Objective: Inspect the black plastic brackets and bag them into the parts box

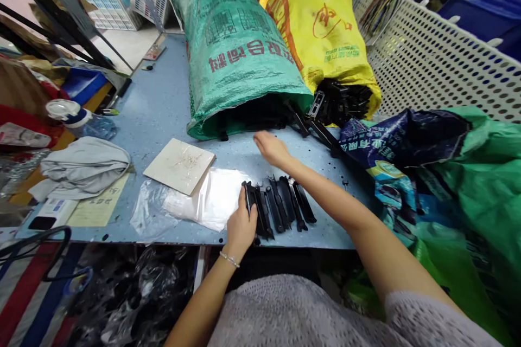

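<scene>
Several black plastic parts (280, 206) lie side by side near the front edge of the blue table. My left hand (241, 222) is closed around the leftmost of them, thumb on one side and fingers on the other. My right hand (270, 147) reaches to the mouth of a green woven sack (244, 49); its fingers are curled, and what they hold, if anything, is hidden. More black parts (342, 102) spill from a yellow sack (325, 27). White plastic bags (220, 200) lie left of my left hand, partly under a square beige board (179, 165).
A grey cloth (83, 168), a bottle (87, 121) and a yellowish paper (99, 207) are at the left. Blue and green sacks (480, 173) crowd the right side, below a white perforated basket (439, 59). A dark cable (61, 260) hangs at the lower left.
</scene>
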`<act>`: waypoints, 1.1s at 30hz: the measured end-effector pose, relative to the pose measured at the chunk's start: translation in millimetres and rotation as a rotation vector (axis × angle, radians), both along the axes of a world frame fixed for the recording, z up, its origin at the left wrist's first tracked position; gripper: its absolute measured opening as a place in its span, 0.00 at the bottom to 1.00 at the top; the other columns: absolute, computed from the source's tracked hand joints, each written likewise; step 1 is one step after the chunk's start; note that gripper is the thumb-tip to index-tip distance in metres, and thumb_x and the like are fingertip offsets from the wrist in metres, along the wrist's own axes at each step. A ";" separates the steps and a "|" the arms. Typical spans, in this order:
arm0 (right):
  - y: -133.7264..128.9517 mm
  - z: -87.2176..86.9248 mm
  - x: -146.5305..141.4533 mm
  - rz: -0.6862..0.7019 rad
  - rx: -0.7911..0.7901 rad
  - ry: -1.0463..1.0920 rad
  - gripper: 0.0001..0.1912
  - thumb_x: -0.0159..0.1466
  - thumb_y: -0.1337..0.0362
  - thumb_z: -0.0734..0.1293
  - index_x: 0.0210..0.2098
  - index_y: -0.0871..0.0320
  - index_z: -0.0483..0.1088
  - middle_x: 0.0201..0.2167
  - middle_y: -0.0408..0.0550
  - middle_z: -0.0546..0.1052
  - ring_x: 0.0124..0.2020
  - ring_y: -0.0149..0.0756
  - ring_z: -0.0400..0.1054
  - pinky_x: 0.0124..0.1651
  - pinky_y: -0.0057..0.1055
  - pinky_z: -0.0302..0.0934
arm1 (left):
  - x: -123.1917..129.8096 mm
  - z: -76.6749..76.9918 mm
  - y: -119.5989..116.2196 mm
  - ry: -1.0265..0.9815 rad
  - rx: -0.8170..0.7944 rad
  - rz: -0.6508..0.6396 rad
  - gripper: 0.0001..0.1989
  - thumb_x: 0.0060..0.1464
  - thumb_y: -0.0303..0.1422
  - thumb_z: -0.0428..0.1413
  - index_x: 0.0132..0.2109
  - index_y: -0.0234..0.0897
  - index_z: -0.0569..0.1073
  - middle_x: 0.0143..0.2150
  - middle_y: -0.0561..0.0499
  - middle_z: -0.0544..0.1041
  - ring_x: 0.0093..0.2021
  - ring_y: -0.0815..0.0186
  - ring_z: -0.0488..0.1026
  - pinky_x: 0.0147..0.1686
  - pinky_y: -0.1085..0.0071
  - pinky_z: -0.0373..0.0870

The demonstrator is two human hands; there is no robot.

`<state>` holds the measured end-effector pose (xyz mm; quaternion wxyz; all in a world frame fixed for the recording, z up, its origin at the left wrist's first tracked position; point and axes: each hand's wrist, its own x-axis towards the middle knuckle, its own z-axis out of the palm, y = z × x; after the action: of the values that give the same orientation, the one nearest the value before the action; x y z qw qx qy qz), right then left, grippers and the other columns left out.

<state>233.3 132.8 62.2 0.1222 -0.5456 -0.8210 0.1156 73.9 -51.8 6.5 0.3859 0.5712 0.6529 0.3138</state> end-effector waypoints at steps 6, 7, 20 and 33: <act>91.9 -5.8 10.8 -0.069 0.091 -0.133 0.27 0.66 0.73 0.57 0.64 0.72 0.58 0.55 0.73 0.69 0.57 0.58 0.59 0.55 0.53 0.52 | -5.4 -2.7 -4.9 0.225 0.182 -0.036 0.23 0.64 0.42 0.49 0.61 0.39 0.71 0.55 0.37 0.69 0.52 0.50 0.72 0.50 0.51 0.71; 85.8 -5.8 12.4 -0.066 0.085 -0.112 0.28 0.65 0.72 0.59 0.64 0.72 0.59 0.54 0.73 0.70 0.56 0.58 0.59 0.55 0.53 0.53 | -9.1 0.4 0.2 0.176 0.202 -0.036 0.23 0.64 0.42 0.49 0.61 0.40 0.70 0.55 0.37 0.69 0.54 0.51 0.71 0.53 0.51 0.69; -101.5 34.2 15.8 -0.032 -0.028 0.549 0.19 0.70 0.47 0.56 0.41 0.56 0.67 0.37 0.50 0.70 0.40 0.40 0.65 0.46 0.39 0.61 | 2.9 40.8 43.2 -0.774 0.044 -0.076 0.24 0.59 0.44 0.57 0.59 0.43 0.63 0.49 0.48 0.70 0.38 0.67 0.75 0.39 0.67 0.75; -144.7 8.1 -7.8 0.380 -0.129 0.337 0.20 0.72 0.50 0.56 0.39 0.58 0.69 0.38 0.54 0.75 0.39 0.41 0.67 0.41 0.37 0.62 | -6.9 54.1 33.5 -0.961 -0.135 0.179 0.19 0.54 0.46 0.61 0.45 0.38 0.67 0.36 0.53 0.73 0.31 0.71 0.72 0.33 0.73 0.70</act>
<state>225.5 -11.9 70.3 0.1982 -0.3612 -0.8677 0.2780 67.0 -18.3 60.6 0.6510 0.2773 0.4665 0.5308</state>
